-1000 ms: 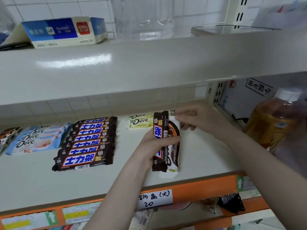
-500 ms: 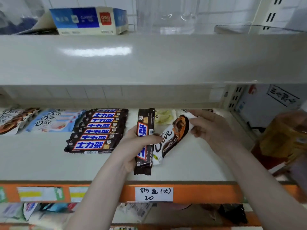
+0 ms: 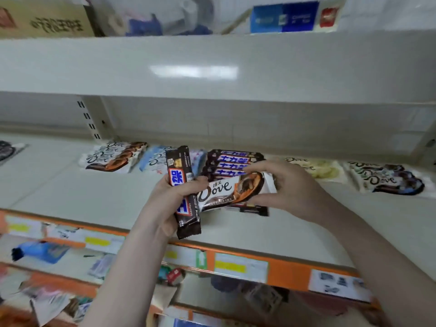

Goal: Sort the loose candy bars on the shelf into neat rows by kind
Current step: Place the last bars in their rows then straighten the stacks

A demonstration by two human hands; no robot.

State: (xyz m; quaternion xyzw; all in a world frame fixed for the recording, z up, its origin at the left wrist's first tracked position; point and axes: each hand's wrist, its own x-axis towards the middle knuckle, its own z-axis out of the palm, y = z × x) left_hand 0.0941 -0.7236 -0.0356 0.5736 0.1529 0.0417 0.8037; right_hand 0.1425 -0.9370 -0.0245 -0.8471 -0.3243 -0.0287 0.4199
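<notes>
While two kinds are being parted in the head view, a dark Snickers bar (image 3: 184, 192) is clamped upright in the left hand (image 3: 165, 204), and a white Dove bar (image 3: 236, 191) is pinched crosswise by the right hand (image 3: 290, 187), above the shelf (image 3: 70, 197). Behind them, the Snickers row (image 3: 232, 162) is partly covered, and the lower shelves are blurred beyond reading.

A dark brown Snickers bar (image 3: 183, 192) is standing nearly upright off the shelf (image 3: 70, 194), a white Dove bar (image 3: 236, 190) is lying crosswise against it. Along the shelf's back edge, a Snickers row (image 3: 232, 162) is sitting between blurry Dove stacks.
</notes>
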